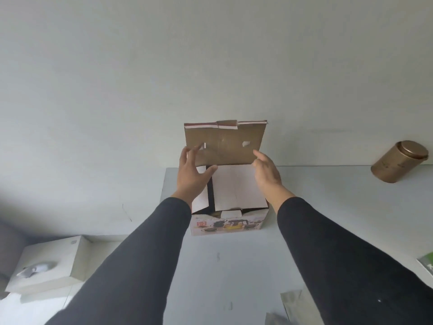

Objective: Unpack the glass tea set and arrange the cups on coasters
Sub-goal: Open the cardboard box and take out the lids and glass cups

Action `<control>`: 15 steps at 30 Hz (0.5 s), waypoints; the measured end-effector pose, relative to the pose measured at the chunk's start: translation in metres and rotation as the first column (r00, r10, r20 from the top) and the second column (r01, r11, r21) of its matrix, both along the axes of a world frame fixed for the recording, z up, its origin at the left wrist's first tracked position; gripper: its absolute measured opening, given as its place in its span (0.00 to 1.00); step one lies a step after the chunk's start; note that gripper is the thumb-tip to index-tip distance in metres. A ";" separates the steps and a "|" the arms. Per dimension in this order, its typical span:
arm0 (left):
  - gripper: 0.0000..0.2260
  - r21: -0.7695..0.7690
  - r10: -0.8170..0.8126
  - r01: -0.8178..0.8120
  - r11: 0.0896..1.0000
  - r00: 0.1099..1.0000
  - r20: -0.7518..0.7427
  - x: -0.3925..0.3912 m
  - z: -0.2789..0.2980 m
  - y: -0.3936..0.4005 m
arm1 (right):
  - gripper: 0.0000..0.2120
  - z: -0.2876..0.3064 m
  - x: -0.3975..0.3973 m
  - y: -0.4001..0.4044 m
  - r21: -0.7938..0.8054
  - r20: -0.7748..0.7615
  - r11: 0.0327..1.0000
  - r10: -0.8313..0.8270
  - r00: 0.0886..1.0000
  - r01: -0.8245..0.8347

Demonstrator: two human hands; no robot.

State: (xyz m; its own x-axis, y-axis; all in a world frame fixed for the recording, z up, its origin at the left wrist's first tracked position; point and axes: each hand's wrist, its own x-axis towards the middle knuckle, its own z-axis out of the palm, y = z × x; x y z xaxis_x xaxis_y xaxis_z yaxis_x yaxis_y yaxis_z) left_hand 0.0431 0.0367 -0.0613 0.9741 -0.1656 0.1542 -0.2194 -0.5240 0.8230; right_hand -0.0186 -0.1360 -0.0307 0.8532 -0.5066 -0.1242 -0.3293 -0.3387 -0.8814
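The tea set box [228, 225] stands on the white table [328, 195] near the wall, its front printed with pictures of a teapot and cups. Its brown back lid flap [226, 143] is raised upright. A white inner flap [236, 186] covers the opening, so the contents are hidden. My left hand [191, 173] is over the box's left side, fingers spread, fingertips at the lid flap's lower left. My right hand [266, 171] hovers at the box's right side with fingers apart, close to the flap's lower right corner. Neither hand holds anything. No cups or coasters are visible.
A gold tea canister [399, 161] stands at the back right against the wall. A white tissue box [50, 263] sits lower left beside the table. A green packet [426, 265] lies at the right edge, and a grey paper sheet [290, 306] lies near the front.
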 end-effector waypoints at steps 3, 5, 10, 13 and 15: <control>0.33 0.102 0.046 -0.040 0.994 0.997 -0.059 0.021 -0.011 -0.008 | 0.23 -0.017 0.024 -0.010 -0.075 -0.080 0.990 0.112 0.991 -0.118; 0.35 0.147 0.078 -0.060 0.987 0.989 -0.124 0.030 -0.016 -0.012 | 0.23 -0.027 0.036 -0.014 -0.106 -0.083 0.985 0.125 0.989 -0.134; 0.38 0.137 0.093 -0.074 0.988 0.987 -0.135 0.032 -0.029 -0.018 | 0.23 -0.051 0.039 -0.014 -0.477 -0.084 0.871 0.083 0.993 -0.113; 0.37 0.136 0.098 -0.078 0.988 0.984 -0.149 0.033 -0.029 -0.019 | 0.19 -0.059 0.030 -0.003 -0.714 -0.047 0.677 0.208 0.977 -0.178; 0.36 0.152 0.087 -0.063 0.986 0.984 -0.157 0.033 -0.025 -0.018 | 0.17 -0.058 0.023 0.008 -0.703 -0.051 0.639 0.394 0.918 -0.313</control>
